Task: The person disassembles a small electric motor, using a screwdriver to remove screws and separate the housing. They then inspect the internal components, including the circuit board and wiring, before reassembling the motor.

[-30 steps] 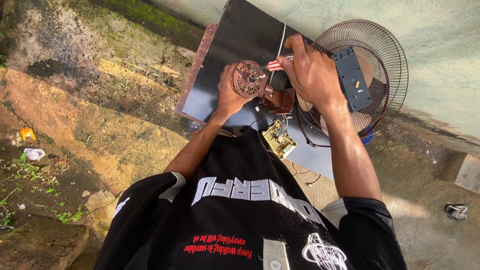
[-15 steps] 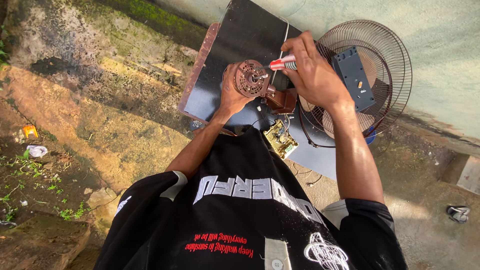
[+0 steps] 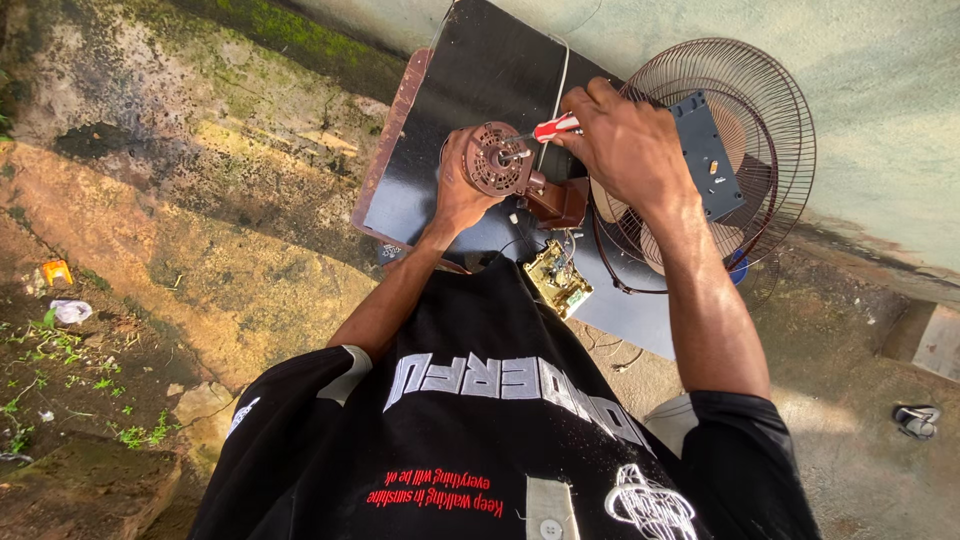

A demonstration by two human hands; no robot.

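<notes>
Rusty-brown fan motor (image 3: 497,158) sits above the black counter (image 3: 480,80), left hand (image 3: 458,190) clamped beneath to steady it; right hand (image 3: 625,140) pinches a red-handled screwdriver (image 3: 553,128), tip at the motor's hub.

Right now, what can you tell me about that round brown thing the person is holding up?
It is a small fan motor, round and brown, with slotted vents around its metal-looking face and a shaft at the middle. A brown block sits at its lower right. The left hand grips it from below, face tilted up, above a dark board. The right hand points a red-handled screwdriver at its centre.
</notes>
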